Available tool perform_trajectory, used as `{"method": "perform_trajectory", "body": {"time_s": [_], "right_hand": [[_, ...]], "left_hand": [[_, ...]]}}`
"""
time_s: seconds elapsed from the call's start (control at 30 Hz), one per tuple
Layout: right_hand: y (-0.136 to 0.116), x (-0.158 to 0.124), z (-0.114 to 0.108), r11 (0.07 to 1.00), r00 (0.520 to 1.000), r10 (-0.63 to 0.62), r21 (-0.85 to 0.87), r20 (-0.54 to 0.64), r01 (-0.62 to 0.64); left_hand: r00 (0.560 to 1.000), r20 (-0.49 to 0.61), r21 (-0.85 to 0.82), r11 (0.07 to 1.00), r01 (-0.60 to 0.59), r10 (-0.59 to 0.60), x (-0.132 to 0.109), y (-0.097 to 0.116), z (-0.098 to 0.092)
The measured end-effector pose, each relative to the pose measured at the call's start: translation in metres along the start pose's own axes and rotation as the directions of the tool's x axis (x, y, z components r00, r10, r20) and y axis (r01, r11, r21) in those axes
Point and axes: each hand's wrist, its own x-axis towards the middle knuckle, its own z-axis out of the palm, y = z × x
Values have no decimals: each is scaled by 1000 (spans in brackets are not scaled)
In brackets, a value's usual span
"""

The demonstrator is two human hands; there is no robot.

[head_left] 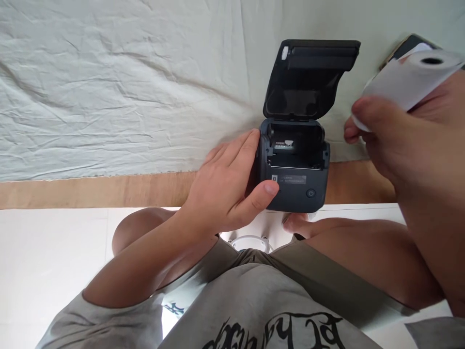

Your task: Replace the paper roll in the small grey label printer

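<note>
A small dark grey printer (296, 182) sits at the edge of a cloth-covered surface, its lid (308, 80) flipped up and its paper bay empty. My left hand (227, 186) wraps around the printer's left side, thumb on its front face. My right hand (395, 140) is raised to the right of the printer and holds a white paper roll (410, 80), with its hollow core facing up.
Wrinkled pale green cloth (127, 87) covers the surface, with a wooden edge (90, 191) below it. A dark flat object (409, 46) lies partly hidden behind the roll at the top right. My knees and grey shirt fill the lower frame above a white floor (47, 261).
</note>
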Motion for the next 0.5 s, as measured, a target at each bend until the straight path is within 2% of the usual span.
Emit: {"method": "perform_trajectory", "body": {"time_s": [0.07,0.13,0.2,0.27,0.33,0.5], "right_hand": [[1,-2,-3,980,1000,-22,-196,9,23],[2,-2,-6,906,997,-75,-416,23,78],[4,-1,-8,832,987,-142,-531,72,159],[8,1,-9,804,975,-177,-552,132,221],[11,3,-7,808,973,-180,-543,146,231],[9,3,2,845,990,-28,-525,141,99]], "left_hand": [[1000,-4,0,1000,-1,1,0,0,0],[1000,-7,-5,1000,-5,5,0,0,-1],[1000,-10,-9,1000,-8,8,0,1,0],[1000,-12,-3,1000,5,-5,0,2,0],[1000,-6,5,1000,20,-20,0,3,1],[1000,1,3,1000,16,-16,0,3,0]]}}
